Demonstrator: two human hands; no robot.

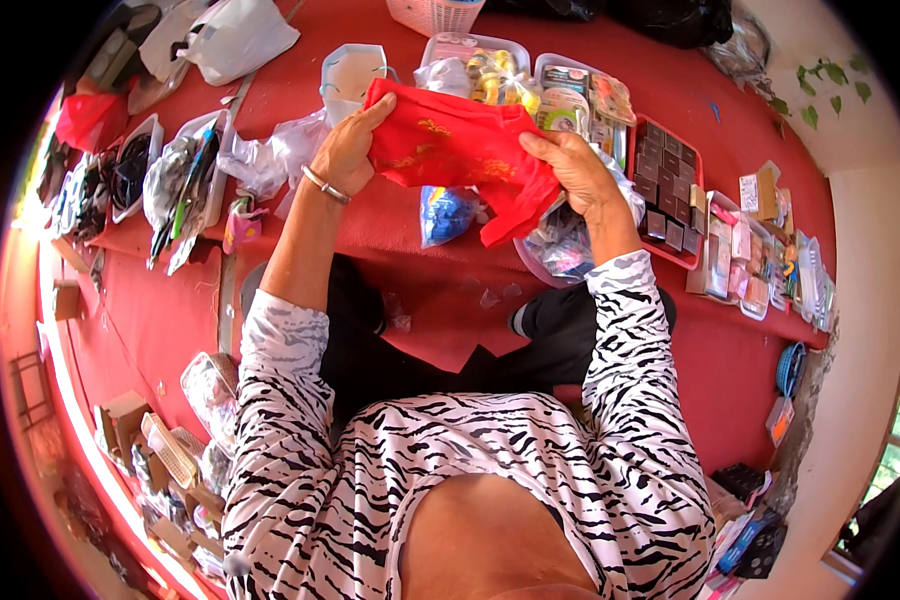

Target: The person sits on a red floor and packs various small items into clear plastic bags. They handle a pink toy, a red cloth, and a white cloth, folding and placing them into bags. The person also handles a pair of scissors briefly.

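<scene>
A red cloth bag (pixel 450 140) with gold markings is stretched between my two hands, held up over the red floor covering. My left hand (pixel 351 150) pinches its left end, and a silver bangle sits on that wrist. On the other side, my right hand (pixel 576 172) grips the right edge, from which a corner of cloth hangs down. Below the cloth lies a clear packet with something blue (pixel 447 215) inside. Close under my right hand is a round tub (pixel 542 268) of plastic-wrapped items, partly covered by my arm.
Clear bins of small goods (pixel 560 72) stand just beyond the cloth. A red tray of dark square boxes (pixel 667 185) and cartons of packets (pixel 735 260) are to the right. White baskets of wrapped items (pixel 185 180) and a white plastic bag (pixel 240 40) lie left.
</scene>
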